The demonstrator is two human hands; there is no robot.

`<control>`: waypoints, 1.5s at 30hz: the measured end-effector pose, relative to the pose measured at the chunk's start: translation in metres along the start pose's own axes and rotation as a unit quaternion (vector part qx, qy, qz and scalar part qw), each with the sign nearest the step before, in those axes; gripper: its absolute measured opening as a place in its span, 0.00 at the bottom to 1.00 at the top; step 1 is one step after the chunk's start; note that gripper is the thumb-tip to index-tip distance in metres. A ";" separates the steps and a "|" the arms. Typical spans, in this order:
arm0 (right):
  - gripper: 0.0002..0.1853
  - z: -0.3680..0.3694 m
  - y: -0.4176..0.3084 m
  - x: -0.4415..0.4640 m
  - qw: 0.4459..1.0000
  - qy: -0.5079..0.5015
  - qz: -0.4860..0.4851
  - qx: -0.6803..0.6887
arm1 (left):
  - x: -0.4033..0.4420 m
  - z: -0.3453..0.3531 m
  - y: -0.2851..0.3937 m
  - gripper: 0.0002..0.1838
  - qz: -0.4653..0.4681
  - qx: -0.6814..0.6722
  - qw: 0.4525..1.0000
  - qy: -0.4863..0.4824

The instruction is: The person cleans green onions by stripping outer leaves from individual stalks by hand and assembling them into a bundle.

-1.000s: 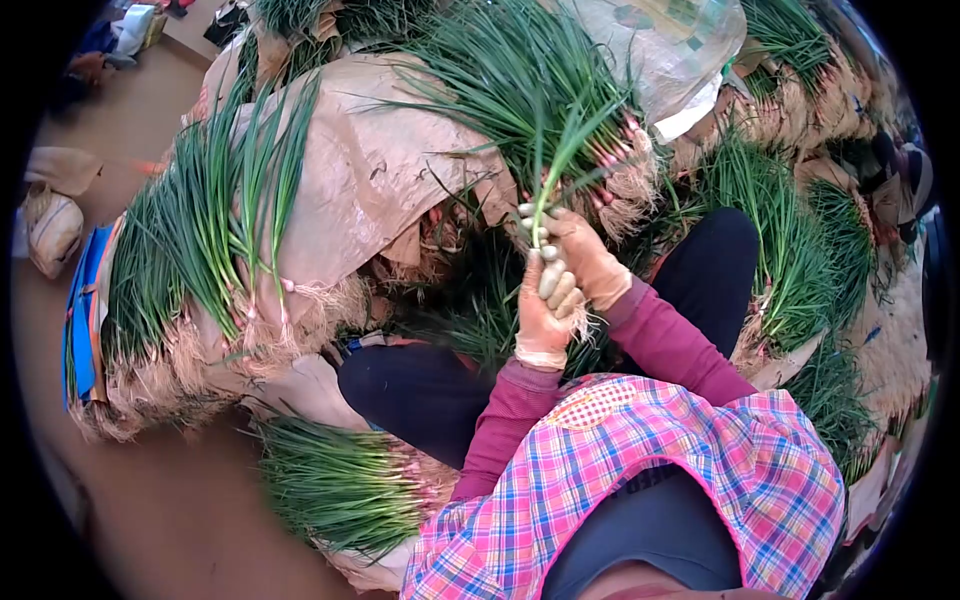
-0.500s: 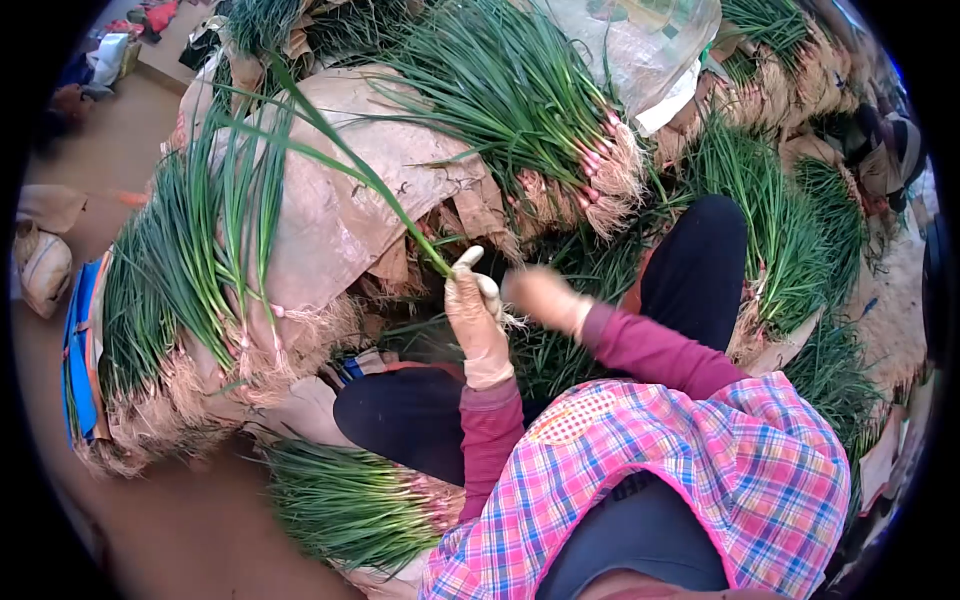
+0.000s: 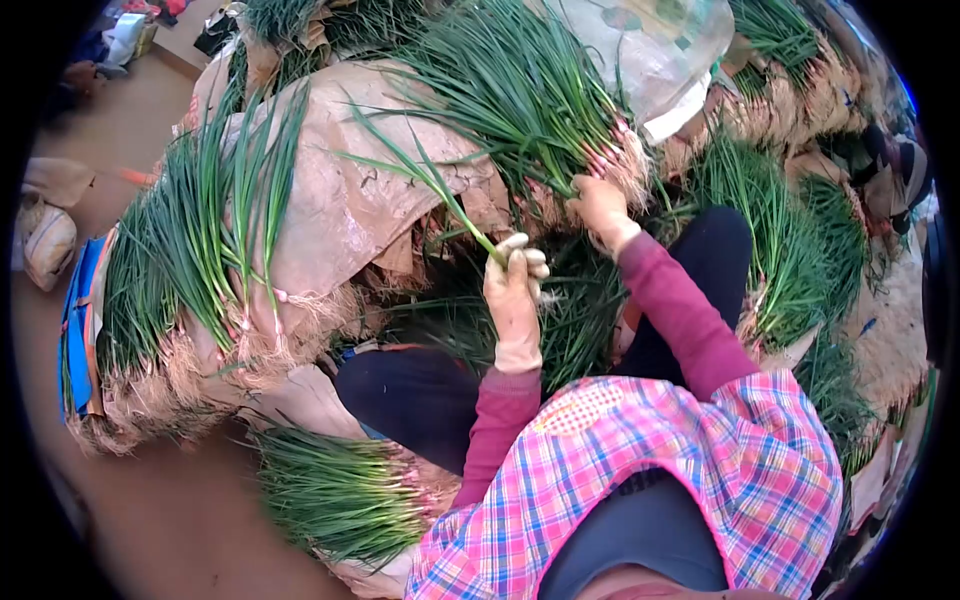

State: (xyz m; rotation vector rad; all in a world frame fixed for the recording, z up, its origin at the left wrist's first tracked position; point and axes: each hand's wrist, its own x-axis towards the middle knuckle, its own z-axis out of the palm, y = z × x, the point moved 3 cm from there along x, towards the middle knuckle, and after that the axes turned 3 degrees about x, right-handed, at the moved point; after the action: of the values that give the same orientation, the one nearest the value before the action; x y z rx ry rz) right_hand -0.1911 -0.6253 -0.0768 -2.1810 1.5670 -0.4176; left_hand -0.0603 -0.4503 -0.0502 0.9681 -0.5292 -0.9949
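Green onion (image 3: 455, 208) is pinched low in the left hand (image 3: 514, 300), right hand (image 3: 603, 208) at the big bunch (image 3: 530, 95), hold unclear; looks like the picking step, next move needs one stalk freed without snagging roots (image 3: 632, 168).

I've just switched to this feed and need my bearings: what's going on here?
A person in a pink checked top is handling spring onions. The left hand holds a thin spring onion, its leaves pointing up and away to the left. The right hand is at the root end of a large heap of them; whether it grips one is unclear. Another row lies on the left, roots toward the person, and a smaller bunch lies below the left knee.
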 end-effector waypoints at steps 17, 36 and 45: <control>0.10 0.032 -0.048 -0.075 0.739 -0.042 0.117 0.662 | -0.004 0.003 -0.039 0.10 -0.100 0.110 0.989 0.021; 0.14 0.024 0.033 -0.029 0.999 0.020 0.039 0.021 | -0.010 -0.002 0.001 0.14 -0.054 0.011 0.998 0.028; 0.13 0.024 -0.031 -0.062 0.785 -0.173 0.080 0.589 | -0.011 0.002 -0.038 0.09 -0.097 -0.036 0.995 0.009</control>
State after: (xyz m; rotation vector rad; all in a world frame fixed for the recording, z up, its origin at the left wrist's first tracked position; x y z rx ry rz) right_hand -0.1744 -0.5542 -0.0820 -1.0384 0.8365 -0.6532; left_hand -0.0846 -0.4498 -0.0819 0.9752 -0.3863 -1.1702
